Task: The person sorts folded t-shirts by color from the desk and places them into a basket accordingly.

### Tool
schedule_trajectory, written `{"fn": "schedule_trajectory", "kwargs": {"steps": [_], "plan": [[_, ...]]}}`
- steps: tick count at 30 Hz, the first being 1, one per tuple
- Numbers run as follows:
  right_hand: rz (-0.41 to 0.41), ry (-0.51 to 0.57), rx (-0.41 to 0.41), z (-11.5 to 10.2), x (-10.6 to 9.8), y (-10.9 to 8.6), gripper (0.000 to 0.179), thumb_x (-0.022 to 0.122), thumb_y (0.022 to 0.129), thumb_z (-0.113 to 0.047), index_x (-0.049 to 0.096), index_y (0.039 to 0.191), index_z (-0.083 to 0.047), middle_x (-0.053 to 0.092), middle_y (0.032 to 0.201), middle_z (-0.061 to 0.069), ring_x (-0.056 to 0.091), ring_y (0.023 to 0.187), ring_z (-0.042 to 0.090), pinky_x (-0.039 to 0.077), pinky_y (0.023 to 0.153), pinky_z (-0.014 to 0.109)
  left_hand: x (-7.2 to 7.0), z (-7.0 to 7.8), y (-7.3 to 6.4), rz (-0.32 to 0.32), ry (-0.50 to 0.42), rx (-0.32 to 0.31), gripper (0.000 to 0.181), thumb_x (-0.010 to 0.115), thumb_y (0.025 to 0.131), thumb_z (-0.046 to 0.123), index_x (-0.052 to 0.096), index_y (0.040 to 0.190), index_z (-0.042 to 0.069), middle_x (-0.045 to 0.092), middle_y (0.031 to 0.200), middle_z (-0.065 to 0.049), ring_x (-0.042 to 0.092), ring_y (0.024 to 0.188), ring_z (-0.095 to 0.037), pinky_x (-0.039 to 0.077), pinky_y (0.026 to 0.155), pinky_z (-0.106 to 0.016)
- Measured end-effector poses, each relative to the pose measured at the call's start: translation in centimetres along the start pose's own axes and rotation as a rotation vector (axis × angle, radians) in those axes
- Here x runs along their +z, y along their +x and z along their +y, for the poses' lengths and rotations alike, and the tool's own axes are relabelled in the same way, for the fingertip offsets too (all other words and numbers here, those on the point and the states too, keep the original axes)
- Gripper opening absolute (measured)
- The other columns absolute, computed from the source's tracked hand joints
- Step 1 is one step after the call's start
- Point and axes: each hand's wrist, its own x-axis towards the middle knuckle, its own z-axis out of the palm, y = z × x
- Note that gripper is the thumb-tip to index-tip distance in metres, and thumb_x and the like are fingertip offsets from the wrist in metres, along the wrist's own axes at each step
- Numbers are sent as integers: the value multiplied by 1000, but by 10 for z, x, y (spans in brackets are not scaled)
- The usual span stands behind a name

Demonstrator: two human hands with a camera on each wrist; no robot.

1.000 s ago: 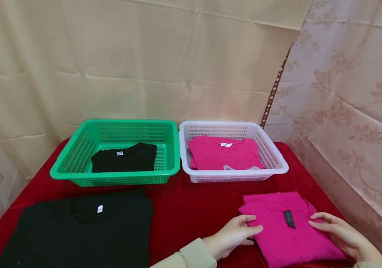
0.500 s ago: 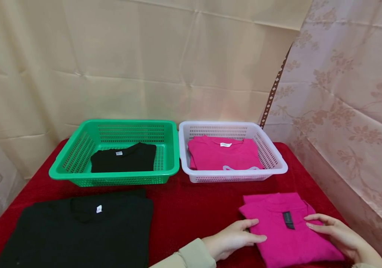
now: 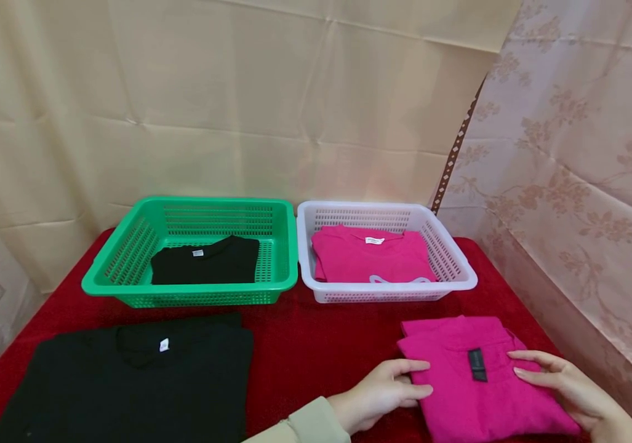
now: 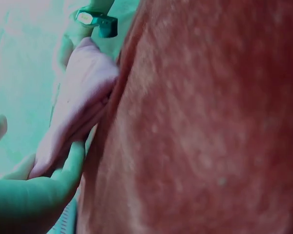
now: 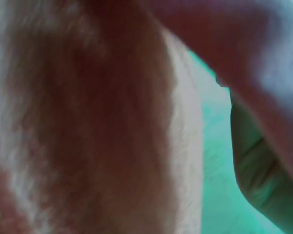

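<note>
A folded pink T-shirt (image 3: 476, 394) with a dark neck label lies on the red cloth at the front right. My left hand (image 3: 376, 394) grips its left edge, with two fingertips on top and other fingers low at the side. In the left wrist view, the fingers of that hand (image 4: 44, 195) go around the edge of the folded shirt (image 4: 88, 78), which shows pale pink. My right hand (image 3: 581, 394) holds the opposite edge, two fingertips on the top layer. The right wrist view is blurred; part of the shirt (image 5: 263, 63) crosses it in front of a finger (image 5: 256, 161).
Behind stand a green basket (image 3: 183, 287) holding a folded black shirt (image 3: 210, 264) and a white basket (image 3: 393, 287) holding another pink shirt (image 3: 373, 255). A larger folded black shirt (image 3: 133, 387) lies at front left. Curtains (image 3: 266, 111) hang behind the table.
Both hands keep to the two sides of the pink T-shirt. The left thumb has shifted slightly back toward the edge, and the right hand slightly right. The baskets and black shirts stay put.
</note>
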Motion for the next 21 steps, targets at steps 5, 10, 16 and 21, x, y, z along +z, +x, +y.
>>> {"fn": "schedule_trajectory", "kwargs": {"steps": [5,10,16,21], "plan": [[-76,15,-34,-11,9,0,58,25,105,1,64,131,-32,70,123,-4,68,109,20,57,92,40,5,6,-6,52,-10,78,42,65,91,2,61,132,6,72,112,-4,67,97,-9,56,86,-25],[-120,27,-59,-19,20,2,58,24,104,3,63,131,-29,70,122,-2,69,107,22,58,91,40,4,12,-9,123,-68,152,36,69,89,0,68,124,5,75,102,-11,68,84,-7,58,79,-24],[-107,16,-81,-28,34,6,57,25,104,3,64,129,-29,71,118,-2,70,103,23,59,89,41,-6,19,-12,174,-122,181,34,73,84,0,72,118,6,76,90,-12,67,75,-5,58,76,-23],[-86,-37,-136,-35,47,11,56,27,103,5,64,127,-28,71,114,-2,71,100,22,60,85,41,-16,27,-15,191,-151,160,36,72,83,-4,72,118,5,73,89,-4,65,73,-5,59,75,-24]]}}
